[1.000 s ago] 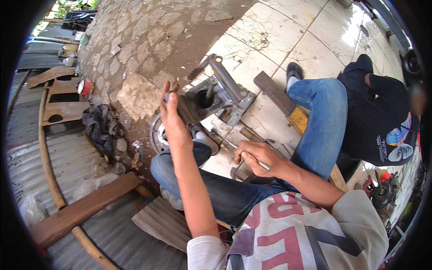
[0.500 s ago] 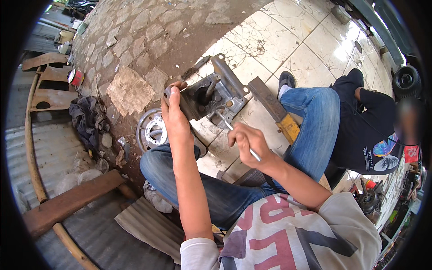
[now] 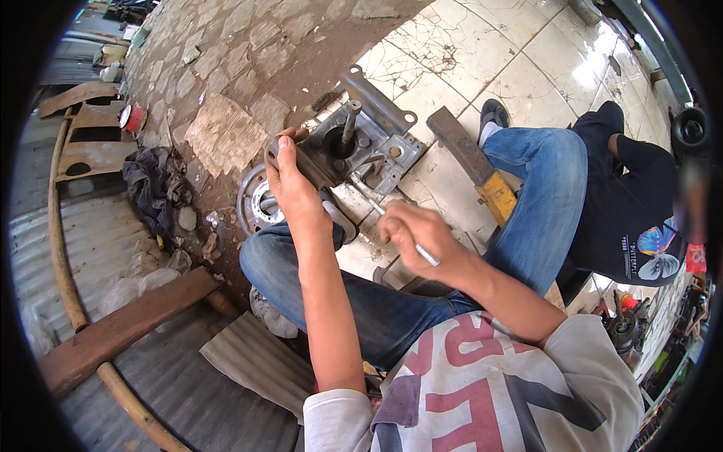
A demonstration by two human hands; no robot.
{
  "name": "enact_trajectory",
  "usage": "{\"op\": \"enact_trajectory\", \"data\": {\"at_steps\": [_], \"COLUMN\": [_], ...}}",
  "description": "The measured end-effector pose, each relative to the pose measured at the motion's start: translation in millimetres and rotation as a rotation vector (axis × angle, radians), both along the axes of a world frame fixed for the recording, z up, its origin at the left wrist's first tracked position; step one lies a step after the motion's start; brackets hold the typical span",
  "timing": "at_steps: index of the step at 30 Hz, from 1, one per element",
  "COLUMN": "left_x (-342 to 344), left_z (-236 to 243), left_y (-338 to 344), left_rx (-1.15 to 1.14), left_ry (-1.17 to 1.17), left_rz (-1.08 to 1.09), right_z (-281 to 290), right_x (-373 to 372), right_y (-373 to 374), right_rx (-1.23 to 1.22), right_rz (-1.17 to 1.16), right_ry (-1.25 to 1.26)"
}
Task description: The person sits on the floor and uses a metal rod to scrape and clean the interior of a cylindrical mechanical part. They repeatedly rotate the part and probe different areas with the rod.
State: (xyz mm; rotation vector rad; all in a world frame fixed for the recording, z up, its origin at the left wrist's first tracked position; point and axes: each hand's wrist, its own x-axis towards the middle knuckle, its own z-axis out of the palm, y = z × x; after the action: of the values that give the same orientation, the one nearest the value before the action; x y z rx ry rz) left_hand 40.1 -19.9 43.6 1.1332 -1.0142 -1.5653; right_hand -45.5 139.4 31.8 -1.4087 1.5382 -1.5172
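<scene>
A grey metal machine part (image 3: 384,143) with an upright shaft and bolt heads rests low in front of me, between my legs. My left hand (image 3: 295,181) grips the near-left edge of its metal bracket, thumb on top and fingers behind. A slim silver metal rod tool (image 3: 367,197) passes through my right hand (image 3: 422,237), which is closed around it. The rod's far tip meets the underside of the part, beside a small lever-like piece. The tip's exact contact is hard to make out, and the rod's near end sticks out below my fist.
A rusty, yellow-ended steel bar (image 3: 471,162) lies right of the part. Left of it are a round metal wheel rim (image 3: 256,200) and a flat cardboard piece (image 3: 222,135). Another person in a dark shirt (image 3: 617,203) sits at right. A wooden plank (image 3: 128,328) is at lower left.
The whole view has shifted a little. The machine part has tilted slightly, and the rod in my right hand sits at a somewhat different angle. Both hands keep their grips.
</scene>
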Motion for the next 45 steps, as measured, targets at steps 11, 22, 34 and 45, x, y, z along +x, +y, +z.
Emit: {"op": "enact_trajectory", "data": {"at_steps": [11, 22, 34, 45], "left_x": [1, 4, 3, 5], "left_z": [4, 0, 2, 7], "left_y": [7, 3, 4, 7], "left_rx": [-0.017, -0.069, -0.037, 0.016], "left_ry": [-0.045, -0.109, -0.097, -0.03], "left_rz": [0.002, 0.003, -0.008, -0.022], "right_z": [30, 30, 36, 5], "right_x": [-24, -26, -25, -34], "right_y": [3, -2, -2, 0], "right_rx": [0.249, 0.202, 0.26, 0.106], "right_rz": [0.01, 0.029, 0.052, -0.032], "right_ry": [-0.1, -0.078, -0.195, -0.183]}}
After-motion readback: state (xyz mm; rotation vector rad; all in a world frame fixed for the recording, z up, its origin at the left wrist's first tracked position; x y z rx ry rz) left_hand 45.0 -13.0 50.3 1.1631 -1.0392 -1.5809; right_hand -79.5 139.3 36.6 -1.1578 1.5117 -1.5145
